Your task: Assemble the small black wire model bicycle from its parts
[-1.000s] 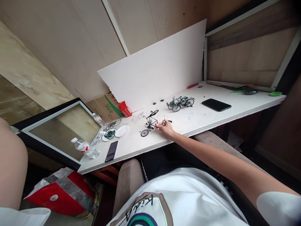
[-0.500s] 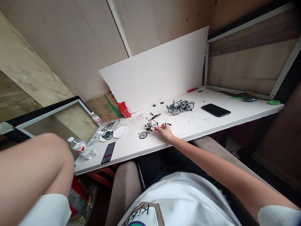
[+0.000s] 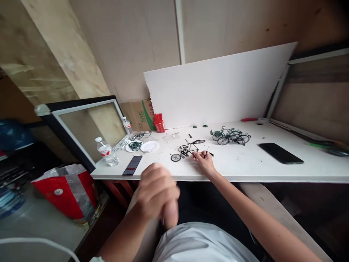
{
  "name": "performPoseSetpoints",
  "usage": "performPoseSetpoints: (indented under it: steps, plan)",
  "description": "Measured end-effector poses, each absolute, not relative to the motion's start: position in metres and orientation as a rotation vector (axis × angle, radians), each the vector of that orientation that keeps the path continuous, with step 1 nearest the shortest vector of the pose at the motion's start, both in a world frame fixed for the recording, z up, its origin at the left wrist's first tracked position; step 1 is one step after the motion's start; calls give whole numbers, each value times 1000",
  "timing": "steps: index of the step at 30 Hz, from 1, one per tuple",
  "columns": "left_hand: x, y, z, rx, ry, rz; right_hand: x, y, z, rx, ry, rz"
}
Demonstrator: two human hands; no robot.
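Your right hand (image 3: 204,162) is resting at the near edge of the surface (image 3: 240,170), its fingers closing on the near end of a dark model bicycle (image 3: 193,147). A thin dark piece (image 3: 209,153) is projecting beside those fingers; you are leaving unclear whether they are gripping it too. The model bicycle is lying tilted near the middle of the surface. A spoked wheel (image 3: 176,157) is lying just left of it, and attachment cannot be confirmed.

Your left hand (image 3: 158,193) is hovering in front of the surface, nearer the camera and blurred. Its fingers are curling inward; whether they are clamping anything cannot be told.

Assembled model bicycles (image 3: 231,136) are standing to the right, behind your right hand, with a black phone (image 3: 280,153) lying farther right. To the left, white plates (image 3: 149,146), a second phone (image 3: 132,165) and a water bottle (image 3: 107,152) are occupying the surface. Two green pieces (image 3: 205,126) are lying near the white panel (image 3: 218,89).
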State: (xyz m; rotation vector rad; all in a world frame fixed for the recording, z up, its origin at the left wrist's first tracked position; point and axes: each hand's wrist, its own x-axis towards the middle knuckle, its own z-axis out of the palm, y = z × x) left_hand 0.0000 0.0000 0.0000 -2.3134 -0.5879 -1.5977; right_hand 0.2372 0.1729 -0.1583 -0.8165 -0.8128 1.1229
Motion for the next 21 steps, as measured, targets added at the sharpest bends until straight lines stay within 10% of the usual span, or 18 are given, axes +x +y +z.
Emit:
performPoseSetpoints:
  steps: [14,21]
  plan:
    - [22,175,-139,-2357,-1685,-2632,241,168,-151,-813,-999,1315]
    - [29,180,-148,-2483,-1722,-2568,243,160,-143,-761,-1041,1494]
